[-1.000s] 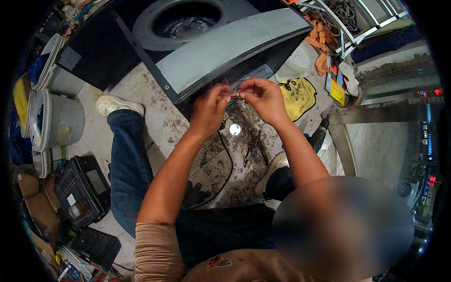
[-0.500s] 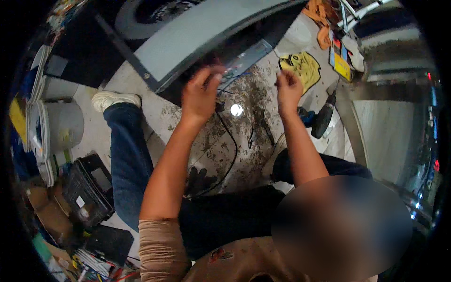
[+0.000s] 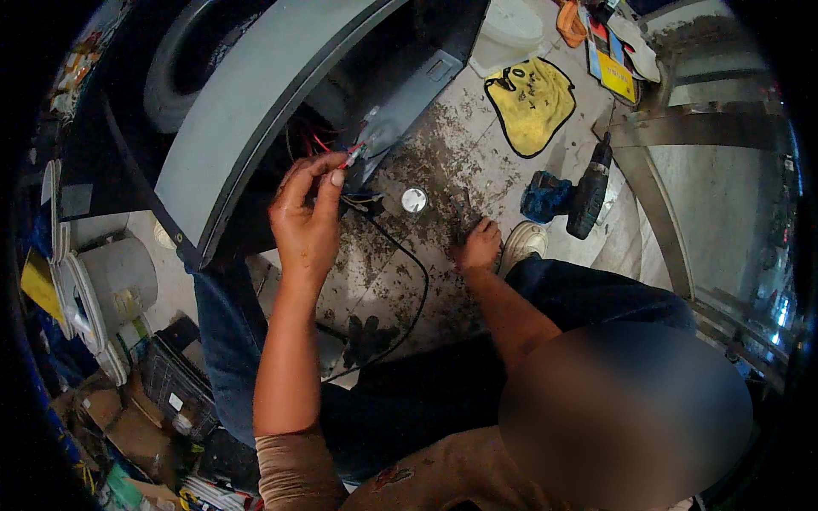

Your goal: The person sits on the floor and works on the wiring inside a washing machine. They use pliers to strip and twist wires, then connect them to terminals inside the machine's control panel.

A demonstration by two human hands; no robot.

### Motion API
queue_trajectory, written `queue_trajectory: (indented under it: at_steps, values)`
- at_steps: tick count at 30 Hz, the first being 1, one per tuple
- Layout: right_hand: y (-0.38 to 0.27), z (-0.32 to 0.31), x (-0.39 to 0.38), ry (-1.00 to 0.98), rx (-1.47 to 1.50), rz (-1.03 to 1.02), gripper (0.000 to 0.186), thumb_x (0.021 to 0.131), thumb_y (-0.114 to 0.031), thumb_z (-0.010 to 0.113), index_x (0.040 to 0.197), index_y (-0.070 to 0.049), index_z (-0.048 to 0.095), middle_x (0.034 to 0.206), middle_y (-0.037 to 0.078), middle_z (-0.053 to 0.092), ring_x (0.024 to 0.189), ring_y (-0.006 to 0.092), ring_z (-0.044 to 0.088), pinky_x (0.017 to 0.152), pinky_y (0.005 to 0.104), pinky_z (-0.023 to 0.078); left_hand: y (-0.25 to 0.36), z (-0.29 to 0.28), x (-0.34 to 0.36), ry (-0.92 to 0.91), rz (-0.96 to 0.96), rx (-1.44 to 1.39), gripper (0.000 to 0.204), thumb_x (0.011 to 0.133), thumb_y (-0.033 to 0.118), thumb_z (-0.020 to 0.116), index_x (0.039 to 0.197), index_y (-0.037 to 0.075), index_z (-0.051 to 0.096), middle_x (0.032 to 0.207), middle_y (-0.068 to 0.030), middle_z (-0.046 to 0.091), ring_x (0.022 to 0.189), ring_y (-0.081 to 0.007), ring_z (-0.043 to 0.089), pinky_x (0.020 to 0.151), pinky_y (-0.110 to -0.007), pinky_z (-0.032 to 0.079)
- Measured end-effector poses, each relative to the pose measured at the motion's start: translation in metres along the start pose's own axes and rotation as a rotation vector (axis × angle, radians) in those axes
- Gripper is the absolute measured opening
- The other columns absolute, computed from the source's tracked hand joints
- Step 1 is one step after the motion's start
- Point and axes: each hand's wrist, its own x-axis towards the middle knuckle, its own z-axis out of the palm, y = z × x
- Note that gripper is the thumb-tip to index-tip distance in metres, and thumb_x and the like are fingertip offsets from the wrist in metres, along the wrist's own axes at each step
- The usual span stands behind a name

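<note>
My left hand is raised at the lower edge of a grey curved panel. Thumb and fingers pinch thin wires, some of them red, that lead into the dark hollow behind the panel. What joins the wires at the fingertips is too small to make out. My right hand is down at the dirty floor beside my shoe, fingers curled. A thin dark tool lies just beyond its fingertips; what the fingers hold, if anything, is hidden. Between the hands sits a small round white light.
A black cable curves over the floor to a dark glove. At right lie a yellow cloth and a cordless drill. White buckets and a black case stand at left.
My left hand has moved left and slightly down and now pinches the wires. My right hand has dropped from beside the yellow cloth to the floor. The view has shifted.
</note>
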Motion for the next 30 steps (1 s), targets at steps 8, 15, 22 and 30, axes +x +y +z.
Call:
queue_trajectory:
  at_steps: [8, 15, 22, 30]
  values:
    - [-0.004, -0.083, 0.039, 0.116, 0.976, 0.113, 0.031, 0.073, -0.008, 0.062, 0.1, 0.007, 0.058, 0.082, 0.013, 0.063, 0.069, 0.028, 0.061, 0.062, 0.0385, 0.046, 0.008, 0.002, 0.001, -0.047, 0.01, 0.011, 0.013, 0.087, 0.006, 0.059, 0.098, 0.001, 0.065, 0.095, -0.0054, 0.064, 0.093, -0.0143, 0.057, 0.085, -0.027, 0.043]
    - [-0.121, -0.247, -0.027, -0.767, 1.254, -0.533, 0.038, 0.074, -0.004, 0.056, 0.112, -0.003, 0.055, 0.091, 0.004, 0.061, 0.083, 0.0154, 0.059, 0.07, 0.0298, 0.048, -0.008, -0.001, -0.005, -0.005, -0.073, -0.308, 0.014, 0.091, 0.007, 0.053, 0.101, 0.001, 0.06, 0.093, -0.0052, 0.063, 0.09, -0.012, 0.056, 0.082, -0.026, 0.044]
    - [-0.164, -0.263, -0.052, -0.808, 1.23, -0.32, 0.037, 0.078, -0.008, 0.057, 0.114, -0.003, 0.05, 0.102, 0.005, 0.059, 0.088, 0.0166, 0.061, 0.077, 0.0298, 0.05, -0.006, -0.007, -0.006, -0.014, 0.012, -0.173, 0.015, 0.09, 0.009, 0.053, 0.1, 0.002, 0.06, 0.095, -0.0083, 0.064, 0.086, -0.0169, 0.06, 0.078, -0.029, 0.046]
    - [-0.166, -0.232, -0.043, -0.72, 1.239, -0.321, 0.027, 0.082, -0.009, 0.058, 0.108, 0.0, 0.056, 0.094, 0.008, 0.065, 0.084, 0.0184, 0.065, 0.076, 0.0298, 0.05, -0.003, -0.007, -0.003, -0.05, 0.079, 0.012, 0.013, 0.088, 0.007, 0.052, 0.095, 0.003, 0.062, 0.092, -0.0111, 0.061, 0.082, -0.0264, 0.063, 0.072, -0.035, 0.049]
